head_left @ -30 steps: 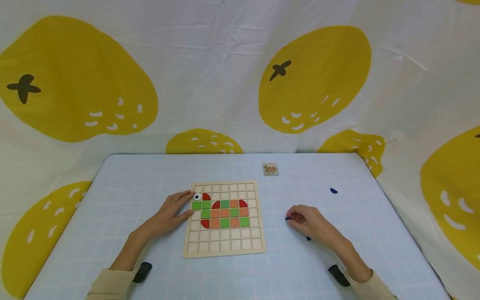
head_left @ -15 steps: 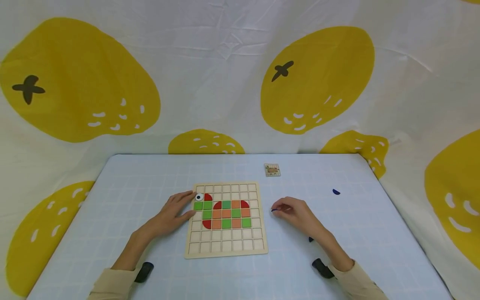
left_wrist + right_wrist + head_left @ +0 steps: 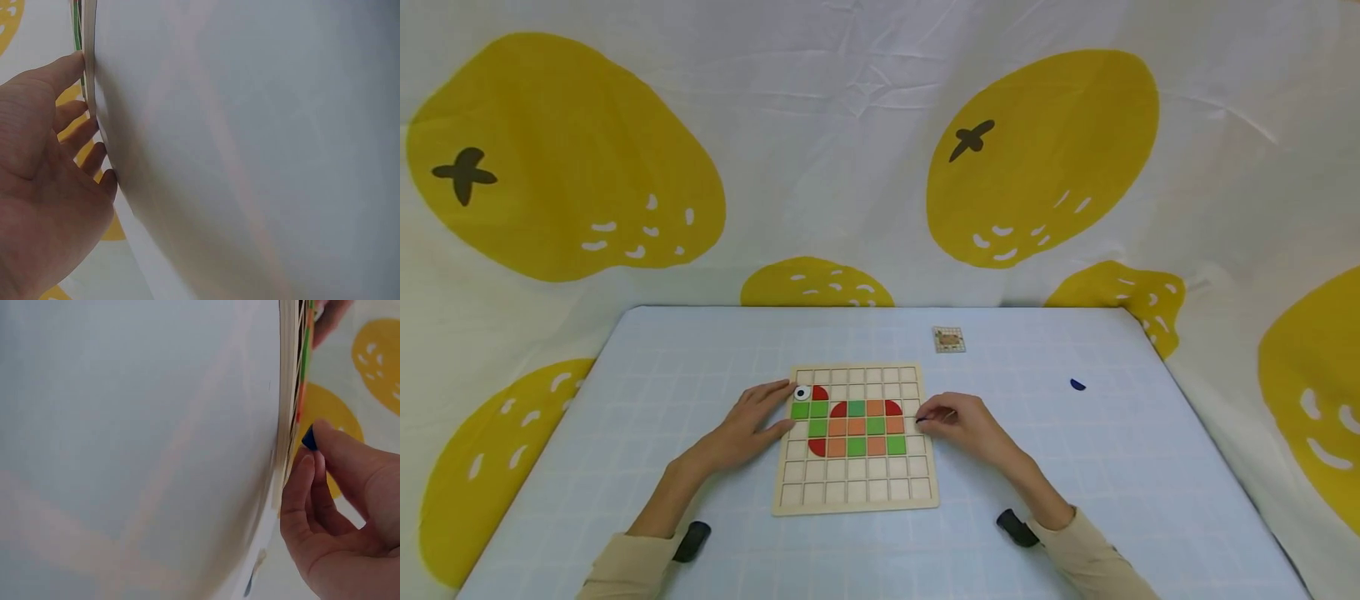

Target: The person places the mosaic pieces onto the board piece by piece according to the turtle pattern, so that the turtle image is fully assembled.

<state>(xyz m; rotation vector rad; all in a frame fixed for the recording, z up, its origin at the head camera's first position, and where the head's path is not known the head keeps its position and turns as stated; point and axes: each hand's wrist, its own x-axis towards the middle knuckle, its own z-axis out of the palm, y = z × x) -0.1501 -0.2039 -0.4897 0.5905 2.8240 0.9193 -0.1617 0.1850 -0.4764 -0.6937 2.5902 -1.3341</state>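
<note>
A square wooden grid board [image 3: 856, 493] lies on the table, with green, orange and red tiles and a round white eye piece [image 3: 802, 392] set in its cells. At its left side my left hand [image 3: 737, 433] rests with fingers and thumb extended, tips touching the edge. My right hand [image 3: 966, 427] pinches a small dark blue piece [image 3: 309, 439] between thumb and fingers, right at the board's right side. Its full shape is covered by the fingertips. Another dark blue piece, a half-round one [image 3: 1077, 384], lies farther right on the table.
A small square picture card [image 3: 949, 339] lies behind the board to the right. The table [image 3: 1150, 467] has a pale cloth, and a lemon-print curtain [image 3: 820, 167] hangs behind its far edge. A black camera strap piece sits at each wrist.
My right hand has moved left with the pinched blue piece, from the open table to the board's right edge. A dark piece near the right wrist is now out of sight. The left hand stays put.
</note>
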